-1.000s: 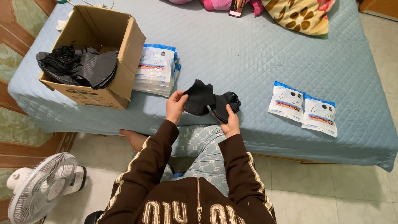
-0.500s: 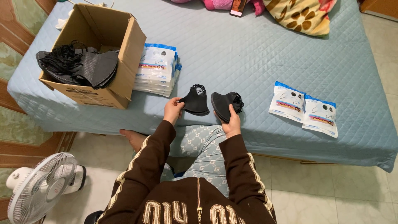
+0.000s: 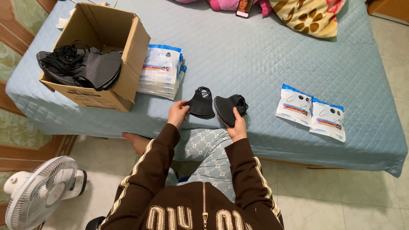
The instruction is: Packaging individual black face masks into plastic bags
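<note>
Hand on the left (image 3: 177,112) pinches one black mask (image 3: 200,104) by its edge; my right hand (image 3: 237,126) grips a second stack of black masks (image 3: 229,108), both low over the blue bed (image 3: 255,55). Far left sits a brown cardboard box (image 3: 128,64) with loose black masks (image 3: 81,68) draped over its rim. Just beside it lies a pile of white packets with blue tops (image 3: 161,70). Right of my hands lie two flat white-and-blue packets (image 3: 311,113), side by side.

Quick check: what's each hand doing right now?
Left hand: closed on one black mask.
Right hand: closed on a small mask stack.
</note>
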